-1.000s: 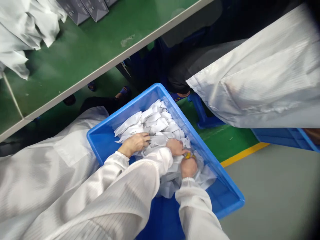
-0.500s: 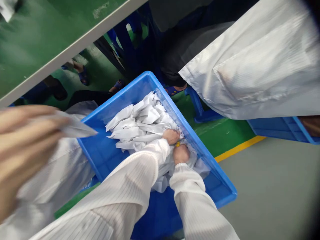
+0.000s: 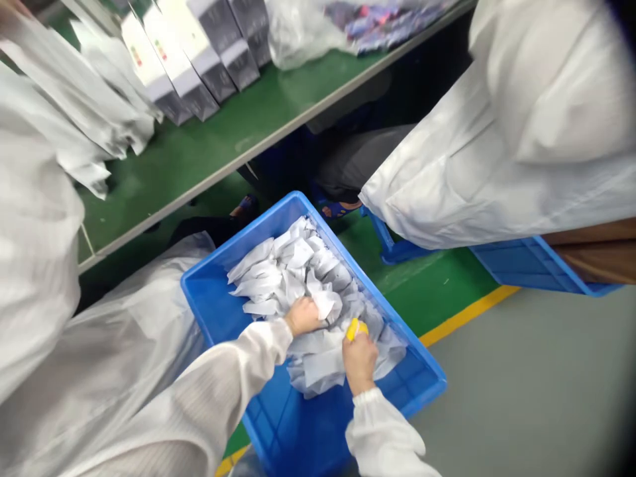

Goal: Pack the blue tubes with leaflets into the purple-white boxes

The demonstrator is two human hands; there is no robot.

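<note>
Inside a blue plastic bin [image 3: 402, 331] lies a heap of white paper-like packets [image 3: 258, 271], many of them overlapping. My left hand [image 3: 304, 317] is closed on a white packet [image 3: 325, 303] in the middle of the heap, its fingertips partly hidden. Just to the right, my right hand [image 3: 360, 361] is wrapped round a small yellow tool [image 3: 356, 328]; its exact kind does not show. The tool's upper end sticks out above the fist, over the packets.
A green worktable [image 3: 193, 156] carries grey-white boxes [image 3: 199, 73], white bags [image 3: 89, 99] and a clear plastic bag [image 3: 298, 33]. People in white coats are close on the left and right. Another blue bin [image 3: 527, 262] stands at the right, near a yellow floor line [image 3: 470, 315].
My view has tilted up, bringing the tabletop goods into sight. My hands have moved apart, and the yellow tool shows more. A co-worker's hand with a white packet has left the left side.
</note>
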